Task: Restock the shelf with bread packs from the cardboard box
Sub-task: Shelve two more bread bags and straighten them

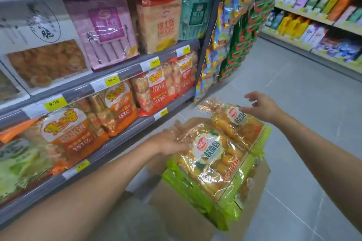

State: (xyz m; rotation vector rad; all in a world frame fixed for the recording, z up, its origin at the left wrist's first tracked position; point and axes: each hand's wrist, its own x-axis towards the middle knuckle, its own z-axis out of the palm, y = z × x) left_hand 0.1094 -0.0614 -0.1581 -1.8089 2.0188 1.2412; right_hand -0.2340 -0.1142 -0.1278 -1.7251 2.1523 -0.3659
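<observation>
A brown cardboard box [184, 219] stands on the floor, stacked high with clear bread packs that have green edges. The nearest top bread pack [213, 160] lies tilted toward me. A second bread pack [239, 123] lies just behind it. My left hand [168, 143] rests with straight fingers against the near pack's crinkled left end. My right hand [260, 106] hovers with spread fingers over the far pack's right edge, fingertips at its label. The shelf [121, 143] on the left carries orange rice-cracker bags.
Price tags [112, 80] line the shelf rails. A hanging snack strip [225, 31] marks the shelf end. Another stocked shelf unit [323, 15] runs along the far right. Grey tiled floor [303, 113] lies between them.
</observation>
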